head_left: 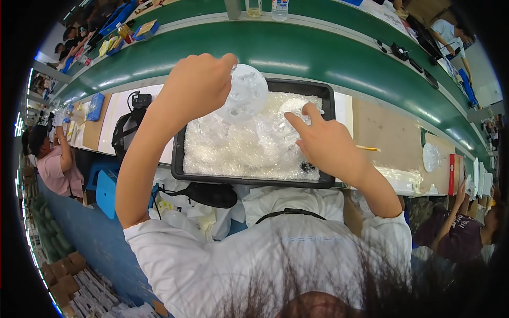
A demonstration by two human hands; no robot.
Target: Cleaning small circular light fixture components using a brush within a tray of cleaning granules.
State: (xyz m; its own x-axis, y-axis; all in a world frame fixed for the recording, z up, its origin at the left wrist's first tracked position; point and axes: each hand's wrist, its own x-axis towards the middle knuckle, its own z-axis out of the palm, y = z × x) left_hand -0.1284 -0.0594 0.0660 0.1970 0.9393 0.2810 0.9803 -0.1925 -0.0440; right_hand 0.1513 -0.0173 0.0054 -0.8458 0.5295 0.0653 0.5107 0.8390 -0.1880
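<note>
My left hand [199,85] is raised above the workbench and grips a round clear plastic disc [245,94] by its edge. Below it a black tray [180,153] holds a heap of small clear plastic parts [238,148]. My right hand [324,140] reaches into the right half of the tray, fingers spread, its fingertips touching a clear part among the heap. A small dark piece [306,167] lies near the tray's front right corner.
A green conveyor belt [318,58] runs behind the tray. A black bag [126,132] stands at the left. Another clear disc [430,157] and a red box [452,175] lie at the right. Other people sit at the left and right.
</note>
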